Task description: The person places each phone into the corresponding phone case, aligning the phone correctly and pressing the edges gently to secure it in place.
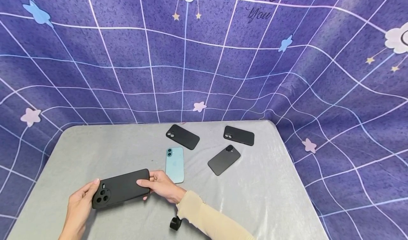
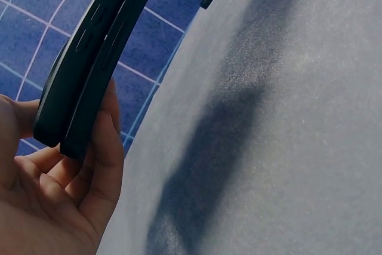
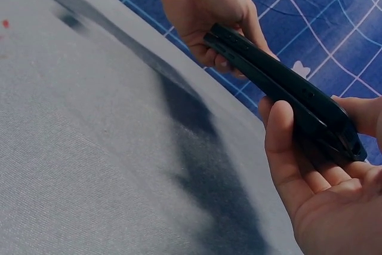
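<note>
Both hands hold a black phone case (image 1: 124, 187) above the table, its camera cutouts facing up at the left end. My left hand (image 1: 78, 206) grips that end. My right hand (image 1: 162, 187) pinches the opposite end, thumb on top and fingers below. Edge-on in the left wrist view, the case (image 2: 74, 73) lies against a second dark slab, which looks like a phone (image 2: 98, 97); a thin gap runs between them. In the right wrist view the two dark layers show again between the left hand (image 3: 203, 13) and the right hand (image 3: 334, 195).
A light blue phone (image 1: 175, 165) lies just beyond my right hand. Further back are a black phone case (image 1: 185, 137), another black case (image 1: 242, 136) and a dark grey phone (image 1: 223, 161). All rest on the grey cloth-covered table (image 1: 264, 197), with a purple patterned curtain (image 1: 204, 73) behind.
</note>
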`<state>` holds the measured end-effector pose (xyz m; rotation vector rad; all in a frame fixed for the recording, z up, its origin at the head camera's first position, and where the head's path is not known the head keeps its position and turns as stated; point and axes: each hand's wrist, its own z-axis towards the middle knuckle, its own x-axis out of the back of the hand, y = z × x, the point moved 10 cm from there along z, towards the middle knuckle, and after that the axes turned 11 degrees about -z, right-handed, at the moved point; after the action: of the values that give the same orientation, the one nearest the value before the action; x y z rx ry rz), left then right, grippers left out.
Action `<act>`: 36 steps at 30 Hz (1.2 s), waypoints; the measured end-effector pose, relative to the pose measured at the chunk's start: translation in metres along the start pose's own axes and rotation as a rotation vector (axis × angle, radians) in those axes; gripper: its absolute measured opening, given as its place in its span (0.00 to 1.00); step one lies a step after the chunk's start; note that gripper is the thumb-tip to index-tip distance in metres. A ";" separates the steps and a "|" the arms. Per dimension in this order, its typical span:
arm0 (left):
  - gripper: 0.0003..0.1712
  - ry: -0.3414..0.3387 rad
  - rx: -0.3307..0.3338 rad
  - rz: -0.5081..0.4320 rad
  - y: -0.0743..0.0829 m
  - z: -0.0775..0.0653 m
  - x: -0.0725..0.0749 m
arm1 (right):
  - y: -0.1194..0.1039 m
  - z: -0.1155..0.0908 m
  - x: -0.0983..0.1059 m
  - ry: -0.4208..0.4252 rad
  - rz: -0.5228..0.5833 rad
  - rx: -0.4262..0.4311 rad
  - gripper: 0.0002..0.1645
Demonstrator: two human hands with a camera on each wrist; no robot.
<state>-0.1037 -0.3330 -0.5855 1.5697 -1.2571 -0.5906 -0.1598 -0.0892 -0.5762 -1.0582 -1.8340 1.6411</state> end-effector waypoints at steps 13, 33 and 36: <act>0.31 0.001 -0.044 -0.041 0.002 -0.002 0.002 | 0.001 0.000 0.000 0.001 -0.002 -0.008 0.15; 0.50 -0.039 0.034 -0.026 -0.003 0.000 -0.004 | 0.000 -0.001 -0.001 -0.005 0.000 0.003 0.16; 0.51 -0.057 0.052 -0.023 -0.004 0.000 -0.005 | 0.001 -0.002 -0.002 -0.006 0.001 0.001 0.16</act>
<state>-0.1037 -0.3286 -0.5906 1.6219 -1.3074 -0.6259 -0.1575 -0.0895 -0.5763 -1.0540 -1.8366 1.6477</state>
